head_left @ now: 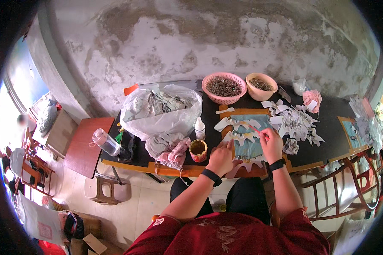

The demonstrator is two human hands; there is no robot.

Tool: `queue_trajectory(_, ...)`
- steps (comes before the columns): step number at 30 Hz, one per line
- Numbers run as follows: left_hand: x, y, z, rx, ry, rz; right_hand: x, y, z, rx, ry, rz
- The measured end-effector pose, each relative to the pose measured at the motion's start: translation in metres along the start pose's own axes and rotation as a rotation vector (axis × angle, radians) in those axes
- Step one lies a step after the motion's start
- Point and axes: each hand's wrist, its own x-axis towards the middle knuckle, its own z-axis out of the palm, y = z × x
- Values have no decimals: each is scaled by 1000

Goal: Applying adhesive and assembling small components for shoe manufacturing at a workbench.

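Observation:
My right hand [271, 144] pinches a thin red brush [254, 127] whose tip reaches over pale, wavy-edged cut pieces [241, 137]. These pieces lie on a blue-grey work sheet [252, 149] bordered with brown tape. At the sheet's left edge, my left hand [221, 158] rests with its fingers stretched out beside the lowest pieces. I cannot make out any object in it. Left of that hand stands an open can [198, 150] with brownish stuff inside, and behind it a white squeeze bottle [199, 128]. More pale pieces [232, 170] hang at the table's front edge.
A pile of white cut pieces [293, 121] lies to the right. Behind are a pink basket [205, 92] and a beige bowl [268, 96], both holding small dark items. A large plastic bag [134, 121], cloths [168, 146] and a clear bottle [110, 147] occupy the left.

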Motion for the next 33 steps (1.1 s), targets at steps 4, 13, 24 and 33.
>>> queue_trajectory(4, 1, 2, -2, 8, -1, -17, 4, 2, -1, -7, 15, 15)
queue_trajectory(13, -3, -8, 6, -133, 52, 12, 12, -10, -16, 136, 117, 55)
queue_trajectory(24, -6, -3, 5, -188, 56, -61, -9, -104, -42, 633, -95, 80)
queue_trajectory(33, 9, -31, 51, -430, -66, 68, 5, -155, 5, 189, -284, -443)
